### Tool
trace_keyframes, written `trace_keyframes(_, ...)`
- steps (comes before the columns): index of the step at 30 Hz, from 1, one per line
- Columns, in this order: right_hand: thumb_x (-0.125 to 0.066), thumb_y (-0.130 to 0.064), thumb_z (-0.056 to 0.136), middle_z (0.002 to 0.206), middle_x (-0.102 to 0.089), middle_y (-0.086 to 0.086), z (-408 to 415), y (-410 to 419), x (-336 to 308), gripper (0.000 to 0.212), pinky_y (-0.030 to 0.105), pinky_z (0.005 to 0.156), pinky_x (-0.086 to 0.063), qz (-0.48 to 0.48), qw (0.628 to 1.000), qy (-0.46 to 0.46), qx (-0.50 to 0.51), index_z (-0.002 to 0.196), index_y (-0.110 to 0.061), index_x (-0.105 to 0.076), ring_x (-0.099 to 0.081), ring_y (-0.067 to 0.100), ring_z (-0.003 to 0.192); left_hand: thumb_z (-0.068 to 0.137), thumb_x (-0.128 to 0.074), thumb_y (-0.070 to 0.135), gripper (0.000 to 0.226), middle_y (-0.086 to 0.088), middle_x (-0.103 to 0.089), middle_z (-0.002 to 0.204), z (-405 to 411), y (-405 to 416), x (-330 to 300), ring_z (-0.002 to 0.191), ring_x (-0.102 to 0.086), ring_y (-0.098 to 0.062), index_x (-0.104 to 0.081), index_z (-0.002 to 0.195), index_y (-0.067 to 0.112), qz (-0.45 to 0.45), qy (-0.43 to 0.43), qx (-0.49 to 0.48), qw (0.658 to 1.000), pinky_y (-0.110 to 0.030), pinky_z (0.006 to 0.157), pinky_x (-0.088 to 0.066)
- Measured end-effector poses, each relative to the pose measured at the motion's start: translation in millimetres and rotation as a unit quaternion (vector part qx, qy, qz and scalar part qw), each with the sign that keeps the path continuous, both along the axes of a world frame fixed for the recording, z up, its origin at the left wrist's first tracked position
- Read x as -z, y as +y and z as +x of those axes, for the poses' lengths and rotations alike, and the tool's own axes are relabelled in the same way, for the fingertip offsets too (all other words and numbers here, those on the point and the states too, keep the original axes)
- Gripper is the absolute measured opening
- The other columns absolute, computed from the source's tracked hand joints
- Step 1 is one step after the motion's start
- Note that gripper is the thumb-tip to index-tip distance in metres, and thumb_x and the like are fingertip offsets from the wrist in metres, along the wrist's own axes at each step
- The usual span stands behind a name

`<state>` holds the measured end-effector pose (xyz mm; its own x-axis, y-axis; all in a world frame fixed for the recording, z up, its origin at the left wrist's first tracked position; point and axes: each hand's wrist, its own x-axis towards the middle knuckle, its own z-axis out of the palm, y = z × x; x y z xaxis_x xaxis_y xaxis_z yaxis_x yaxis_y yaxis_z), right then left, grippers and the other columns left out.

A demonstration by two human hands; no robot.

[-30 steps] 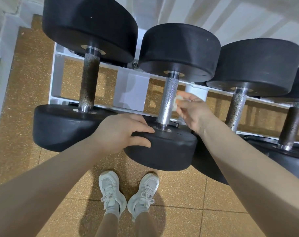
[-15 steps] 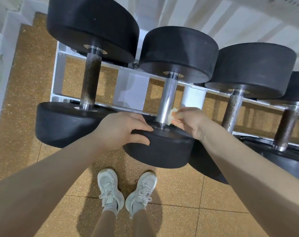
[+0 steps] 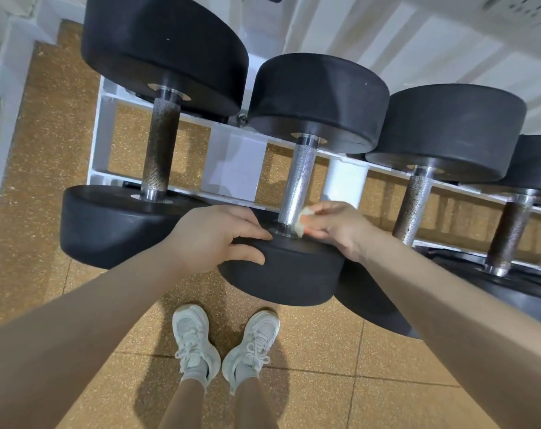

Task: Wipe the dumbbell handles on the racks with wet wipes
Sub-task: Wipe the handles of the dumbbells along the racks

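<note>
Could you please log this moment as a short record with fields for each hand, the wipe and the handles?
left hand: grips near head of second dumbbell
right hand: pinches wet wipe
wipe position: against the base of the shiny handle
other handles: leftmost handle and third handle look dark and speckled
rack: white frame

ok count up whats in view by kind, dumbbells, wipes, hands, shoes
dumbbells: 4, handles at
wet wipe: 1, pinched in the right hand
hands: 2, left hand on the near weight head, right hand
shoes: 2
total: 9
</note>
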<state>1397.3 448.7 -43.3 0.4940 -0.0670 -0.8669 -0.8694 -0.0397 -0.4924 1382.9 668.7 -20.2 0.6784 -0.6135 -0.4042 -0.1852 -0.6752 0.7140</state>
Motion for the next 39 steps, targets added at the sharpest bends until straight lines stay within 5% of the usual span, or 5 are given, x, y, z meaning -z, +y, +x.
trace_keyframes(7, -0.064, 0.007, 0.075, 0.092, -0.067, 0.015, 39.7, -5.7, -8.2, 0.019, 0.029, 0.097, -0.046, -0.068, 0.992, -0.101, 0.043, 0.094, 0.010, -0.064, -0.063, 0.018, 0.091, 0.078, -0.064, 0.045, 0.039, 0.022, -0.055, 0.111, 1.2, -0.2, -2.6, 0.101, -0.045, 0.007, -0.062, 0.116, 0.036, 0.011, 0.015, 0.006, 1.000, -0.005, 0.081, -0.029)
trace_keyframes(17, -0.067, 0.005, 0.077, 0.074, -0.065, 0.007, -10.7, 3.6, 3.9, 0.025, 0.028, 0.083, -0.053, -0.123, 0.982, -0.111, -0.089, 0.065, -0.015, -0.058, -0.062, 0.023, 0.076, 0.077, -0.065, 0.043, 0.039, 0.019, -0.059, 0.113, -0.5, 0.2, -0.6, 0.107, -0.043, 0.003, -0.064, 0.115, 0.034, -0.001, 0.003, -0.005, 1.000, -0.009, 0.083, -0.032)
trace_keyframes(22, -0.053, 0.001, 0.085, 0.082, -0.062, 0.003, 25.2, 19.4, -37.2, 0.014, 0.010, 0.064, -0.035, -0.351, 0.805, -0.405, -0.254, 0.082, -0.010, -0.061, -0.056, 0.019, 0.078, 0.077, -0.064, 0.045, 0.040, 0.019, -0.059, 0.112, -0.5, -0.1, -1.9, 0.106, -0.045, 0.003, -0.063, 0.116, 0.034, -0.001, 0.000, -0.005, 1.000, -0.010, 0.084, -0.033)
trace_keyframes(31, -0.040, -0.001, 0.088, 0.106, -0.057, 0.015, 17.8, 29.0, -14.4, 0.030, 0.037, 0.082, -0.041, -0.399, 0.608, -0.377, -0.574, 0.109, -0.006, -0.061, -0.053, 0.034, 0.100, 0.079, -0.063, 0.046, 0.039, 0.020, -0.058, 0.113, -1.2, 0.2, 0.9, 0.105, -0.048, 0.002, -0.063, 0.116, 0.035, 0.000, -0.002, -0.004, 1.000, -0.016, 0.087, -0.035)
trace_keyframes(39, -0.053, 0.000, 0.085, 0.083, -0.066, 0.000, 16.2, -8.3, -24.2, 0.017, 0.028, 0.083, -0.049, -0.250, 0.895, -0.325, -0.177, 0.081, -0.015, -0.059, -0.062, 0.019, 0.081, 0.080, -0.062, 0.044, 0.039, 0.018, -0.058, 0.115, -0.1, -0.3, 0.0, 0.106, -0.049, 0.001, -0.062, 0.118, 0.034, 0.009, 0.005, 0.000, 1.000, -0.019, 0.087, -0.037)
